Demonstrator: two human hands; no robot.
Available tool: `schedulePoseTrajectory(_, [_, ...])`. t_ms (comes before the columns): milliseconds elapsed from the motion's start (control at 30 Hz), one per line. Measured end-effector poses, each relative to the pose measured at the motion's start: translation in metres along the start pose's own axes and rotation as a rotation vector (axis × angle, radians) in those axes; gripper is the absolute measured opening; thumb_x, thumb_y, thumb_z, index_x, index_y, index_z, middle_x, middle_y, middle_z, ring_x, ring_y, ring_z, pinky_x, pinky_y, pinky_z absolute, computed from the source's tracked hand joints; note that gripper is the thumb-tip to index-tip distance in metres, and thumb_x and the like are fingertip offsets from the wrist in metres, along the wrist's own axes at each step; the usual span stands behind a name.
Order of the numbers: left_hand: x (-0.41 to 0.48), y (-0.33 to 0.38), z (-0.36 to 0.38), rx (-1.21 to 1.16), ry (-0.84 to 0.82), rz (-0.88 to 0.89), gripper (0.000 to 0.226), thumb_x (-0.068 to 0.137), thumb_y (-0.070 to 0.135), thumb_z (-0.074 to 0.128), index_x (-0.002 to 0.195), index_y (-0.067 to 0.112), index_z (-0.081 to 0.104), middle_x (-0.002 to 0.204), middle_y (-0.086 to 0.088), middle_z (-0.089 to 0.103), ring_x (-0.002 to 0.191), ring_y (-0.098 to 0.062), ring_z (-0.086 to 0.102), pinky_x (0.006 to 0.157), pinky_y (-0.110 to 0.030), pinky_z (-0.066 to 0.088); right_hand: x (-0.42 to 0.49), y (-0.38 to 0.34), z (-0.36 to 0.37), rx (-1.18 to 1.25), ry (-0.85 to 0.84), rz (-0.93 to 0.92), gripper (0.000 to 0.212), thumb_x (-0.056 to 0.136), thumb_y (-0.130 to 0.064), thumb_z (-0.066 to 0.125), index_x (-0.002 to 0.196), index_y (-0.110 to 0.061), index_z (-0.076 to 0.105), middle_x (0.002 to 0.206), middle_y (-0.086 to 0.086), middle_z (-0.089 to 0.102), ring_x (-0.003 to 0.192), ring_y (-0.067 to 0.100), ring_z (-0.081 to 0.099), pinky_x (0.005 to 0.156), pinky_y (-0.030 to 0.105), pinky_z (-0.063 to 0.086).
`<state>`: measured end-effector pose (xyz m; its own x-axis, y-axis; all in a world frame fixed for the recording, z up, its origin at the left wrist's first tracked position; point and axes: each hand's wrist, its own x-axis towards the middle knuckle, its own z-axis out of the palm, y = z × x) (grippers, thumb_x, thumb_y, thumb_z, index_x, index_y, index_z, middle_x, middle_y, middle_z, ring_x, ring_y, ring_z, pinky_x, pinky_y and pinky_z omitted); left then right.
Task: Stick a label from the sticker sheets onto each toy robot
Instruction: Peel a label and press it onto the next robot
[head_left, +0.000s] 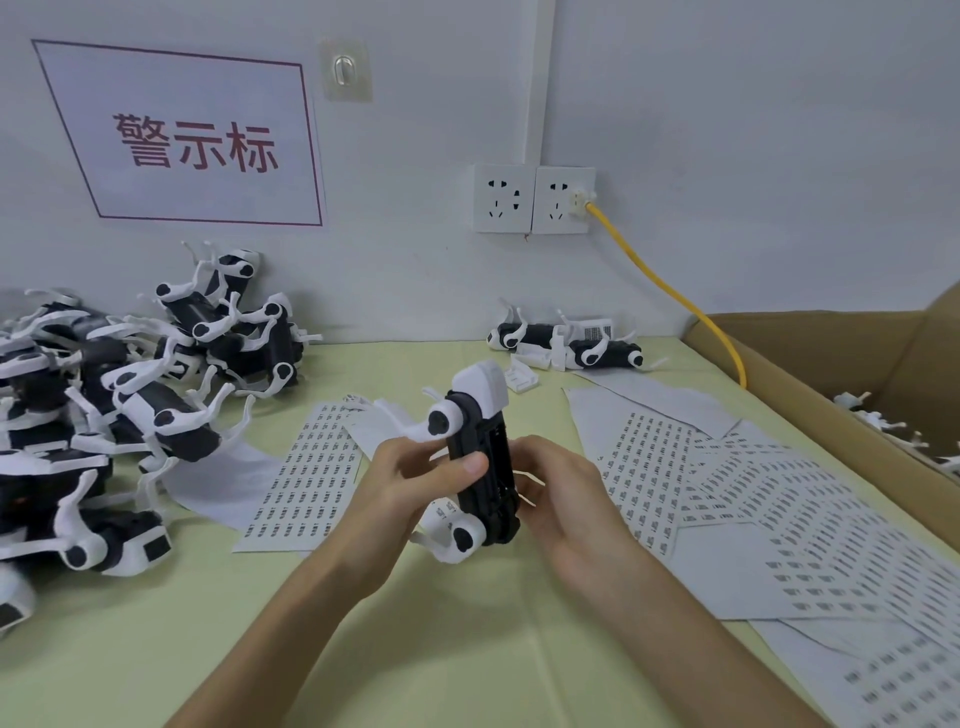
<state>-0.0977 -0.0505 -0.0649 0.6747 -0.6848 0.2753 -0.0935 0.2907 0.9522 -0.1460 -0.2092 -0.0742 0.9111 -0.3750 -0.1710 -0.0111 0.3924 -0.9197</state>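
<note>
Filling the left edge: a pile of toy robots (130, 395), black bodies with white legs, heaped on one another against the wall.
Sign (192, 140): upper left of the frame, white with a red border and red characters, fixed to the wall.
Sticker sheet (311, 467): lying flat on the surface (467, 649), left of centre, printed with rows of small labels.
Left hand (410, 488): centre of the frame, grasping the toy robot's left side, with the thumb laid across the black body and the fingers (400, 449) curled behind it.
Toy robot (480, 457): held above the surface between both hands, nearly upright, white head end uppermost.
Right hand (561, 499): grasping the same robot from its right side, fingers curled round the body.
Two more toy robots (566, 343): lying at the back of the surface, against the wall, right of centre.
Sockets (535, 200): on the wall above them, a yellow cable (670, 296) plugged into the right one.
Sticker sheets (779, 509): overlapping one another across the right of the surface.
Cardboard box (831, 364): right edge of the frame, white toy parts showing inside.
</note>
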Motion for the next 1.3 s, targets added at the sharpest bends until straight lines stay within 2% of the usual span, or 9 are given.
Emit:
schedulePoseTrajectory(167, [0.002,-0.002,0.002,-0.099,0.128,-0.072,0.038,0.085,0.034,0.073,0.108,0.004,0.074,0.108,-0.010,0.075,0.098,-0.023,0.073,0.079,-0.024,0.058,0.000,-0.003,0.003,-0.030,0.088,-0.160,0.018,0.089,-0.005,0.066,0.071,-0.010,0.069,0.072,0.008,0.060,0.060,0.018,0.049,0.066,0.029,0.048])
schedulePoseTrajectory(233, [0.002,-0.002,0.001,-0.142,0.165,-0.103,0.043,0.082,0.038,0.075,0.112,0.008,0.075,0.111,-0.008,0.074,0.102,-0.023,0.073,0.080,-0.025,0.058,0.000,-0.008,0.001,0.033,0.077,-0.175,0.019,0.091,-0.006,0.068,0.073,-0.012,0.068,0.067,0.003,0.057,0.054,0.013,0.047,0.063,0.024,0.048])
schedulePoseTrajectory(367, [0.004,-0.005,-0.006,-0.178,0.344,-0.153,0.041,0.086,0.047,0.073,0.115,0.019,0.077,0.120,-0.009,0.075,0.118,-0.030,0.069,0.103,-0.043,0.052,-0.002,-0.018,-0.001,0.127,-0.043,-0.192,0.008,0.091,-0.010,0.069,0.083,-0.012,0.069,0.070,0.002,0.058,0.054,0.013,0.047,0.059,0.022,0.046])
schedulePoseTrajectory(500, [0.005,-0.006,-0.012,-0.281,0.507,-0.157,0.038,0.077,0.053,0.074,0.099,0.022,0.076,0.097,-0.002,0.075,0.085,-0.015,0.070,0.070,-0.025,0.054,-0.007,-0.020,0.000,0.165,-0.199,-0.161,0.016,0.092,-0.019,0.059,0.086,-0.014,0.073,0.073,0.005,0.056,0.055,0.014,0.045,0.062,0.026,0.040])
schedulePoseTrajectory(733, [0.008,-0.012,-0.013,-0.443,0.653,-0.151,0.030,0.078,0.037,0.077,0.105,0.027,0.070,0.100,0.006,0.079,0.084,-0.007,0.076,0.083,-0.028,0.047,-0.010,-0.015,0.002,0.150,-0.375,-0.082,0.029,0.080,-0.023,0.060,0.101,-0.016,0.079,0.067,0.003,0.050,0.053,0.014,0.032,0.054,0.025,0.036])
schedulePoseTrajectory(867, [0.007,-0.011,-0.009,-0.522,0.641,-0.098,0.037,0.086,0.035,0.071,0.118,0.018,0.070,0.118,-0.001,0.077,0.106,-0.015,0.076,0.096,-0.032,0.050,-0.012,-0.007,0.009,0.159,-0.449,0.005,0.040,0.075,-0.017,0.061,0.112,-0.017,0.078,0.058,0.001,0.044,0.051,0.013,0.025,0.051,0.026,0.029])
schedulePoseTrajectory(1067, [0.004,-0.003,0.001,-0.613,0.516,-0.025,0.033,0.103,0.036,0.056,0.116,0.010,0.072,0.130,-0.008,0.072,0.121,-0.028,0.069,0.106,-0.038,0.047,-0.018,0.005,0.018,0.191,-0.555,0.071,0.055,0.074,-0.018,0.057,0.127,-0.024,0.072,0.056,0.000,0.040,0.050,0.013,0.021,0.048,0.025,0.027])
schedulePoseTrajectory(1200, [0.001,-0.001,0.008,-0.536,0.384,-0.099,0.030,0.100,0.039,0.058,0.093,0.022,0.083,0.117,0.002,0.076,0.129,-0.024,0.064,0.112,-0.040,0.040,-0.020,0.011,0.021,0.227,-0.582,0.091,0.058,0.077,-0.014,0.057,0.133,-0.028,0.068,0.060,0.000,0.039,0.050,0.012,0.023,0.045,0.023,0.027])
schedulePoseTrajectory(1300, [-0.002,0.001,0.013,-0.450,0.318,-0.156,0.036,0.101,0.041,0.055,0.081,0.032,0.083,0.117,0.002,0.077,0.131,-0.016,0.062,0.104,-0.040,0.043,-0.021,0.011,0.021,0.226,-0.584,0.080,0.057,0.079,-0.014,0.057,0.131,-0.032,0.068,0.061,0.000,0.037,0.050,0.012,0.023,0.046,0.024,0.024])
